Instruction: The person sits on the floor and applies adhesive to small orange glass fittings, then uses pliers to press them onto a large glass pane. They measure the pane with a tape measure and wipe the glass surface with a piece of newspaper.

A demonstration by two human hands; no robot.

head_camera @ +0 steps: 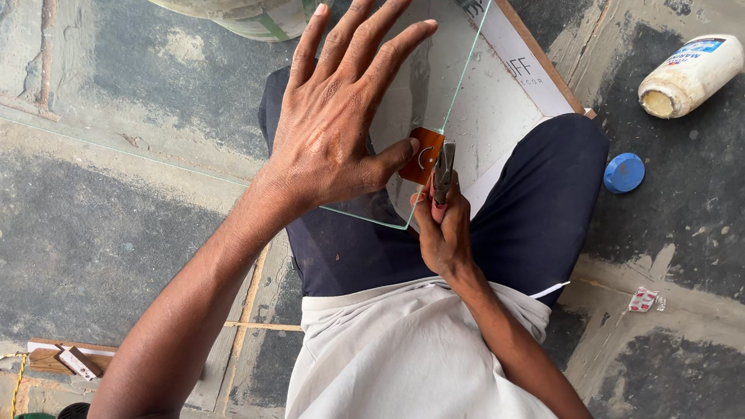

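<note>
Clear glass sheet [153,103] flat across knees [534,185]

I'm seeing a clear, glossy glass sheet [155,121], dull metal pliers [443,175], a smooth plastic bottle [692,76] and rough, matt concrete floor [727,203].

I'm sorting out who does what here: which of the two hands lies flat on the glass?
The left hand, fingers spread flat on the glass sheet. The right hand instead grips a metal tool at the sheet's corner.
</note>
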